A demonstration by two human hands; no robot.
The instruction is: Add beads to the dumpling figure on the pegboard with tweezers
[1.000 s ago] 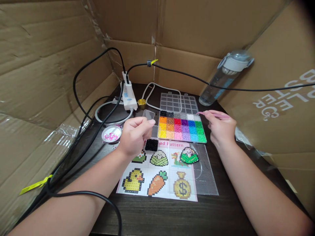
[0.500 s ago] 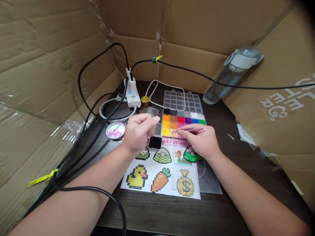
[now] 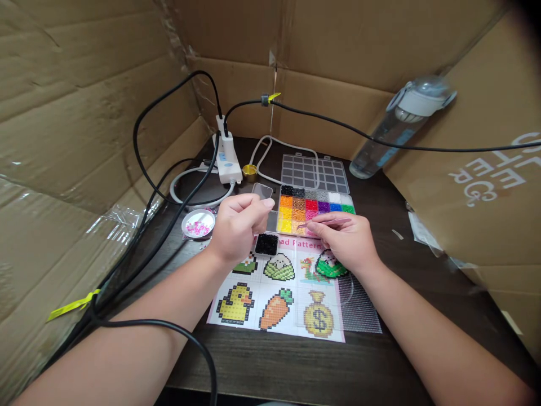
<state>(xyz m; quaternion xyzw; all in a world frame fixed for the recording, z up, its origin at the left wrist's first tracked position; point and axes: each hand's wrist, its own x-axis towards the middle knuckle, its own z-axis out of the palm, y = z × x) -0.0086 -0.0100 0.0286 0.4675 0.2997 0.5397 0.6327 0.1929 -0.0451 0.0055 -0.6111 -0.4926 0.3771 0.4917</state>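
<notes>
My right hand pinches a pair of thin pinkish tweezers, their tips pointing left over the front rows of a divided box of coloured beads. Closed with the thumb on top, my left hand hides whatever its fingers may hold. Just right of it is a small clear tub of black beads. Below both hands lies a printed bead pattern sheet showing a duck, a carrot and a money bag. A green, black and white bead piece sits partly under my right hand.
A white dish with pink beads stands left, near black cables. Behind are a power strip, a gold cup and an open clear lid. A water bottle leans against cardboard. A pegboard lies right.
The tweezers and my right hand have shifted very slightly to the right, still above the bead box. My left hand stays in place, closed.
</notes>
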